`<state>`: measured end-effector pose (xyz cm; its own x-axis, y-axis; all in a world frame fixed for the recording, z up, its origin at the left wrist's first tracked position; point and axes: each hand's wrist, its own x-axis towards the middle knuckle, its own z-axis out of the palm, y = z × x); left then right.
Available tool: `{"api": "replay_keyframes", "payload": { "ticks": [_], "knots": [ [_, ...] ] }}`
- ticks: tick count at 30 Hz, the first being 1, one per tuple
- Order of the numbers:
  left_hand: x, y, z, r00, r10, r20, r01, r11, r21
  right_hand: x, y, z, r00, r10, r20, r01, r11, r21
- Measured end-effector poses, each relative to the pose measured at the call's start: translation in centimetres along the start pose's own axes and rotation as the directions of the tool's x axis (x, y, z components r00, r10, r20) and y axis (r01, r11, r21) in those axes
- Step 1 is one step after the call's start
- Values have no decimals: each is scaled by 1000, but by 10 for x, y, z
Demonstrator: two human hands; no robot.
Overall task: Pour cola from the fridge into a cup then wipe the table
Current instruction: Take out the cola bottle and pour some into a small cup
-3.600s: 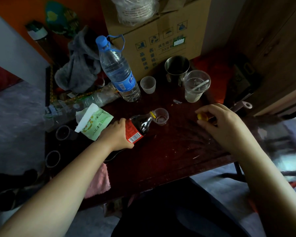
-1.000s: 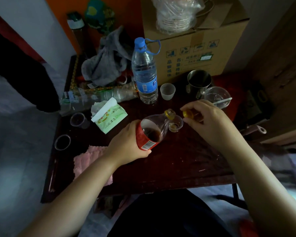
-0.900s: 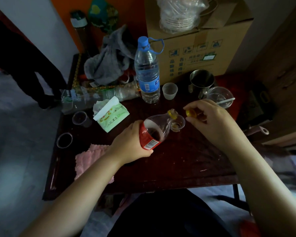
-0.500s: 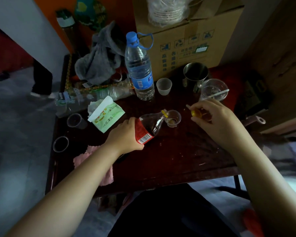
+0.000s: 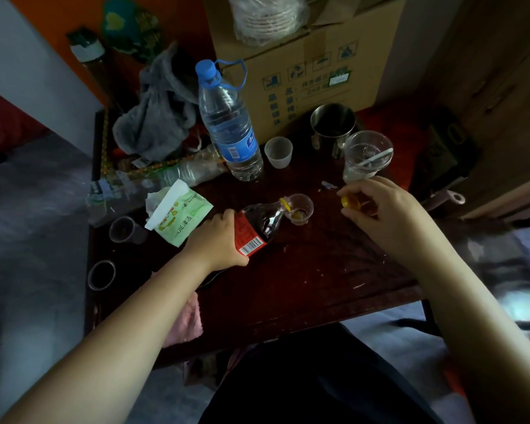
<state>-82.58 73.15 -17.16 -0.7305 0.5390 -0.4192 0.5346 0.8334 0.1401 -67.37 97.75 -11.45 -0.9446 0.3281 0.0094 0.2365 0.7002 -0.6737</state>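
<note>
Left hand (image 5: 218, 237) grip closed round tilted cola bottle (image 5: 259, 223), mouth over small cup (image 5: 300, 208). Right hand (image 5: 383, 215) right of cup, pinching yellow cap (image 5: 348, 201).

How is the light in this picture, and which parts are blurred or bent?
Head view: dim overall, the table nearly black-red; light falls brightest on the box and both forearms. The right edge beyond the right hand is smeared. The wide lens bows the water bottle and walls outward.

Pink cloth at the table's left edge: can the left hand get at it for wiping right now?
Probably not yet: the left hand is holding the tilted cola bottle, and its forearm lies over the pink cloth.
</note>
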Motion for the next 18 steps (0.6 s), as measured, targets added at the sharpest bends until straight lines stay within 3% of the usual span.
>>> {"api": "replay_keyframes", "payload": {
  "ticks": [18],
  "knots": [
    [7,2,0,1000,-5,17,4,998,64,-3,7,-1,1000,19,-6,-19,1000,25]
  ]
}}
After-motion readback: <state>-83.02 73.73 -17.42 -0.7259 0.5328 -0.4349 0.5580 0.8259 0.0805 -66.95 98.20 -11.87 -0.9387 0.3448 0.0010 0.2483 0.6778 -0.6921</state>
